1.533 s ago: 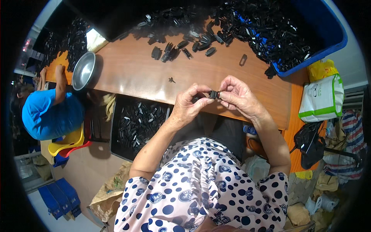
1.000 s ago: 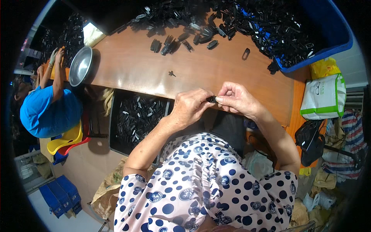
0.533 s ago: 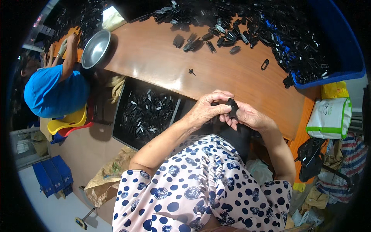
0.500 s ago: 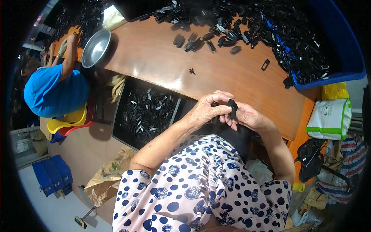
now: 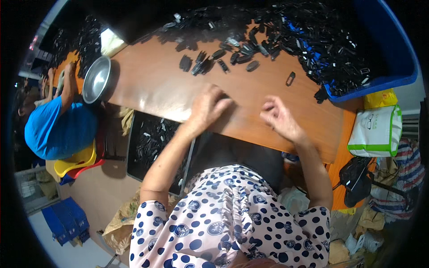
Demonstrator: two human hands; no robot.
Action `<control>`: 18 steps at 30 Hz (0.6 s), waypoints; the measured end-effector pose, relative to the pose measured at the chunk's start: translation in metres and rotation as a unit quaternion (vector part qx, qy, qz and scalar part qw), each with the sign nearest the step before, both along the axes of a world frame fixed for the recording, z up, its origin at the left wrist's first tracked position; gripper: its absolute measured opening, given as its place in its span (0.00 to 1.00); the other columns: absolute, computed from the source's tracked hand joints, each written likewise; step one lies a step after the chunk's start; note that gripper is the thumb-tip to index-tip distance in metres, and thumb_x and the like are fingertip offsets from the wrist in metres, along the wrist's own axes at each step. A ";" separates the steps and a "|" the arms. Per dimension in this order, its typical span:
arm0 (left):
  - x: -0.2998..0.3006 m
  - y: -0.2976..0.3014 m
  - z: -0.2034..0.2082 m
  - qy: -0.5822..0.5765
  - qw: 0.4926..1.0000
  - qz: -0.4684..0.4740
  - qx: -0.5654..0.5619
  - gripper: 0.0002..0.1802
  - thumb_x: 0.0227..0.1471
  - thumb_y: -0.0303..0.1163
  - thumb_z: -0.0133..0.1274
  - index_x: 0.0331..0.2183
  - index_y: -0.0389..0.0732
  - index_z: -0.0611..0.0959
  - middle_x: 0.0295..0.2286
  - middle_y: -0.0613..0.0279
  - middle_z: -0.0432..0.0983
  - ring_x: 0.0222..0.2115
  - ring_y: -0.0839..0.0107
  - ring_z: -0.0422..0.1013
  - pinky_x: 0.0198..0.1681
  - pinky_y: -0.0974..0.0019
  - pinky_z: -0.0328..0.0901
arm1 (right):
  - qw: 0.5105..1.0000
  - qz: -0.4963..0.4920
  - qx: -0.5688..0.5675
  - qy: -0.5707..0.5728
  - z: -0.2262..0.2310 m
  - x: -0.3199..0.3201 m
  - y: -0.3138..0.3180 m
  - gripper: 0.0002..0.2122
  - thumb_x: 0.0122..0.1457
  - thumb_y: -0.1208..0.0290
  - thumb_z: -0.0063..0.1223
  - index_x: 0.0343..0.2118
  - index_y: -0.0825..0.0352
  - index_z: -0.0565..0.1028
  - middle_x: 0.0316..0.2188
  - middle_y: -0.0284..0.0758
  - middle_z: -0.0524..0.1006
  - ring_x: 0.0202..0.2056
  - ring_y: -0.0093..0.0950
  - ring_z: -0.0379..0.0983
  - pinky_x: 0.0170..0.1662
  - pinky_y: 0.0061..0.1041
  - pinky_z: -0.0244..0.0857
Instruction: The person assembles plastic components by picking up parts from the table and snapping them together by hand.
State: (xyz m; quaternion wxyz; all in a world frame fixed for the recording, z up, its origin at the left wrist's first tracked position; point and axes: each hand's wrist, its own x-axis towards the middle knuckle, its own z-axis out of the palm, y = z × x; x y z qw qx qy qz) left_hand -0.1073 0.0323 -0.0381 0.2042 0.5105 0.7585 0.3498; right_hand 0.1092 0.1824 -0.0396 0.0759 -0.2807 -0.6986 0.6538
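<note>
My left hand (image 5: pixel 209 106) lies palm down on the brown wooden table (image 5: pixel 152 89), fingers stretched forward; a small dark part seems to sit at its fingertips. My right hand (image 5: pixel 278 117) hovers a little to the right with its fingers curled; whether it holds anything is hidden. The hands are apart. Beyond them lie a few loose black plastic parts (image 5: pixel 208 62) and a single clip (image 5: pixel 290 78). A big heap of black parts (image 5: pixel 313 31) fills the back of the table.
A blue bin (image 5: pixel 397 67) holds part of the heap at the right. A metal bowl (image 5: pixel 96 79) stands at the table's left end beside a person in a blue shirt (image 5: pixel 58 131). A black tray of parts (image 5: pixel 152 143) sits below the table; a white-green bag (image 5: pixel 374 130) hangs at right.
Both hands were pinched together on a small black part near my body. They have separated and moved out over the table, the left hand reaching forward and laid flat.
</note>
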 end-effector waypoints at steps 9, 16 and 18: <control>-0.052 -0.091 0.033 0.134 0.960 0.056 -0.240 0.14 0.47 0.37 0.57 0.34 0.39 0.80 0.31 0.50 0.75 0.32 0.49 0.72 0.35 0.54 0.66 | 0.892 -0.064 0.431 -0.124 0.006 -0.011 0.126 0.16 0.57 0.64 0.55 0.39 0.71 0.67 0.25 0.45 0.76 0.32 0.46 0.74 0.32 0.41 0.65; -0.050 -0.097 0.056 0.271 0.924 0.105 -0.248 0.13 0.48 0.40 0.57 0.34 0.43 0.80 0.31 0.54 0.76 0.32 0.54 0.74 0.32 0.56 0.67 | 0.872 0.010 0.473 -0.128 -0.007 -0.012 0.141 0.12 0.53 0.74 0.54 0.38 0.71 0.66 0.28 0.47 0.72 0.29 0.41 0.72 0.32 0.38 0.63; -0.034 -0.040 0.061 0.193 0.961 0.119 -0.158 0.10 0.50 0.36 0.56 0.34 0.41 0.80 0.31 0.53 0.77 0.30 0.53 0.75 0.32 0.57 0.69 | 0.882 0.030 0.448 -0.145 -0.009 -0.013 0.143 0.16 0.50 0.81 0.50 0.43 0.71 0.65 0.33 0.48 0.71 0.31 0.44 0.70 0.35 0.40 0.63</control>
